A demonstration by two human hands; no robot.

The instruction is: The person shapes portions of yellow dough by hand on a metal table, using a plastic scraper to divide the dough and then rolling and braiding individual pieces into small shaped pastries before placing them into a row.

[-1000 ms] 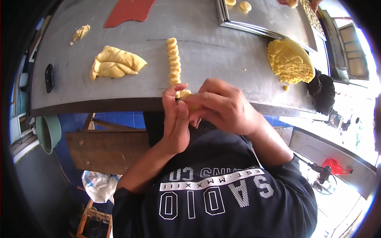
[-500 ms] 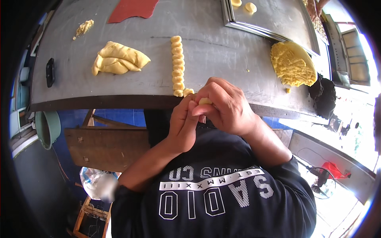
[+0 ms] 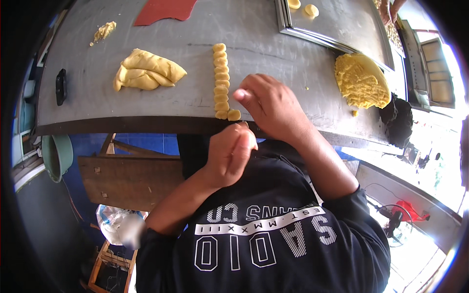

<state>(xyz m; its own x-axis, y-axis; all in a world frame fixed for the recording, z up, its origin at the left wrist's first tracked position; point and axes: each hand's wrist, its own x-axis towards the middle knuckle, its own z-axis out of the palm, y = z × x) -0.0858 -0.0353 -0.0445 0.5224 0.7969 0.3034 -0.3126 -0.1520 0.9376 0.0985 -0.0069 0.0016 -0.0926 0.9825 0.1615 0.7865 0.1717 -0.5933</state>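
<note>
I see the right hand (image 3: 271, 105) over the table (image 3: 273, 53), fingers bent loosely, touching nothing I can see, just right of the dough row (image 3: 221, 80). The left hand (image 3: 232, 151) is below the table edge, in front of the chest, curled shut; if it has dough inside, I cannot tell. The two hands are apart, left one nearer to the body. The row is a line of small yellow pieces, running from mid table to the near edge, w/ one extra piece (image 3: 234, 115) beside its near end, just below the right fingertips. Left of the row lies a folded dough lump (image 3: 146, 73); far left, a small crumb bit (image 3: 103, 32). Right of the row, a rough flat dough mass (image 3: 361, 80) at the table edge. Behind the row to the right is a metal tray (image 3: 342, 24) w/ two pieces, and behind-left a red sheet (image 3: 163, 10).
</note>
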